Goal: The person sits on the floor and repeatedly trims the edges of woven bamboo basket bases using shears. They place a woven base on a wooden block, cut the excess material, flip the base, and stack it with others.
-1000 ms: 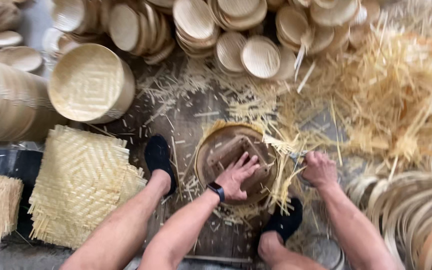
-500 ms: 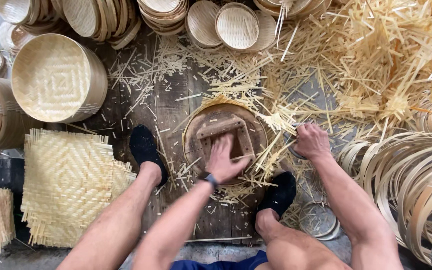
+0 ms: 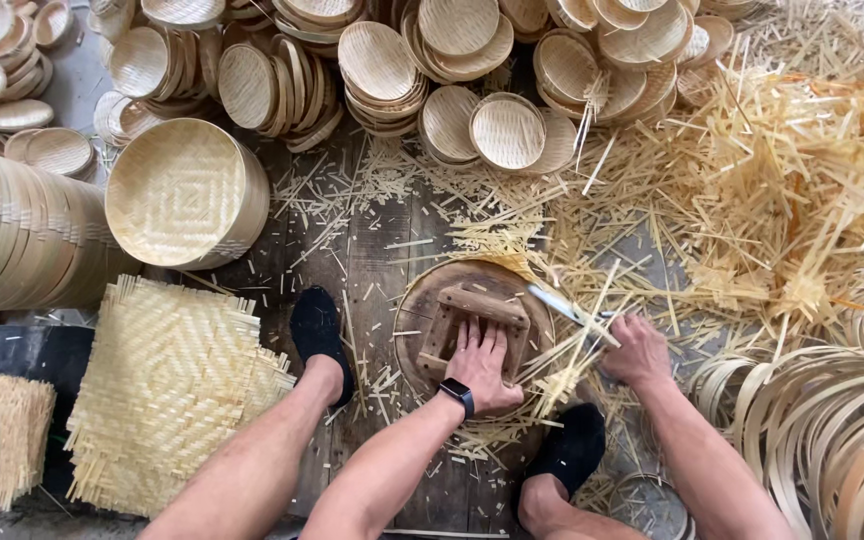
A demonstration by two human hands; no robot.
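Wooden press block point(image 3: 472, 325) under left hand point(image 3: 482, 365); right hand point(image 3: 637, 350) grips knife point(image 3: 557, 302).

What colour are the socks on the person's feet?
Black. Both socks show best in the head view, either side of the round wooden form.

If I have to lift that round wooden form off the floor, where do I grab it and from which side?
Probably by the wooden handle frame on top of the round wooden form, from above and the near side, where the left hand already presses. The crossbar stands proud of the disc. Keep off the right edge, where the right hand works a blade.
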